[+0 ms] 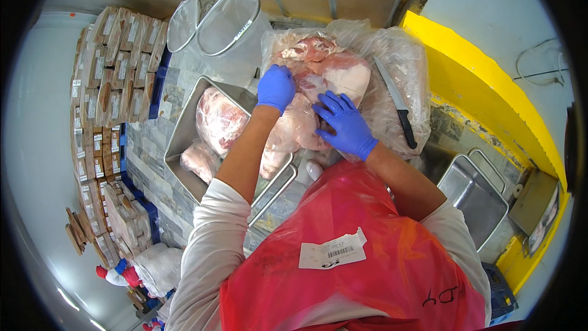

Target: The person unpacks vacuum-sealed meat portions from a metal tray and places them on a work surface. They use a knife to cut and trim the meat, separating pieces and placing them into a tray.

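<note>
A large piece of raw pale-pink meat lies in front of me on clear plastic wrap. My left hand, in a blue glove, is closed at the meat's left side; what its fingers grip is hidden. With fingers spread, my gloved right hand rests on the meat's near side. To the right, a knife with a black handle lies on the plastic, its blade pointing away from me. Left of the meat stands a metal tub holding raw meat pieces, partly behind my left forearm.
A metal hoop stand holds a clear bag at the far left. Another metal tub stands at right, near a yellow barrier. Stacked cartons rest on blue pallets along the left. Another person is at lower left.
</note>
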`<state>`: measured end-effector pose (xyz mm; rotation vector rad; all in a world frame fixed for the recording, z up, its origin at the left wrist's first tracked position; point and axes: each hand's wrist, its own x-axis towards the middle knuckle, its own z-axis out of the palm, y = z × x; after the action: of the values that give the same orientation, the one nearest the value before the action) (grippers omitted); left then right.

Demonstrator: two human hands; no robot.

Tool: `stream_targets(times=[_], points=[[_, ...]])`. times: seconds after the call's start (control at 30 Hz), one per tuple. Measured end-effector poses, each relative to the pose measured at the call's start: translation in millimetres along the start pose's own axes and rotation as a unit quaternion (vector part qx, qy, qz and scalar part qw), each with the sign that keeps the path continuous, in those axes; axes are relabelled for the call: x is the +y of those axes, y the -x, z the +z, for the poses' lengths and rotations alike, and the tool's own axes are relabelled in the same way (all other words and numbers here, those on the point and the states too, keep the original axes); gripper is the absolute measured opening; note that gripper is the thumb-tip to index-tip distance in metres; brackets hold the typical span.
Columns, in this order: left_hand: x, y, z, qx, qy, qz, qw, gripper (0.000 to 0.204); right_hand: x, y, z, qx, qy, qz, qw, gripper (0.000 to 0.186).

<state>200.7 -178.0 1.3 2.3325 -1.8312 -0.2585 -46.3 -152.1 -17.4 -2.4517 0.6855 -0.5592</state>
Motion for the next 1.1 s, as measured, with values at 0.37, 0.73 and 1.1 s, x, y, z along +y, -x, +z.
stream_targets(times=[0.37, 0.73, 1.1], points=[[-10.9, 18.1, -20.7, 0.008, 0.016, 0.095, 0.995, 0.023, 4.4, 3.4, -0.7, -0.010, -0.034, -0.004, 0.999, 0.063], [-9.2, 15.0, 0.7, 0.053, 0.139, 0.046, 0.988, 0.010, 5.6, 3.4, -5.4, -0.021, -0.038, -0.006, 0.999, 0.066], [-12.4, 16.3, -14.4, -0.168, 0.446, -0.132, 0.869, 0.015, 6.6, 5.2, -2.3, -0.017, -0.046, -0.004, 0.999, 0.064]])
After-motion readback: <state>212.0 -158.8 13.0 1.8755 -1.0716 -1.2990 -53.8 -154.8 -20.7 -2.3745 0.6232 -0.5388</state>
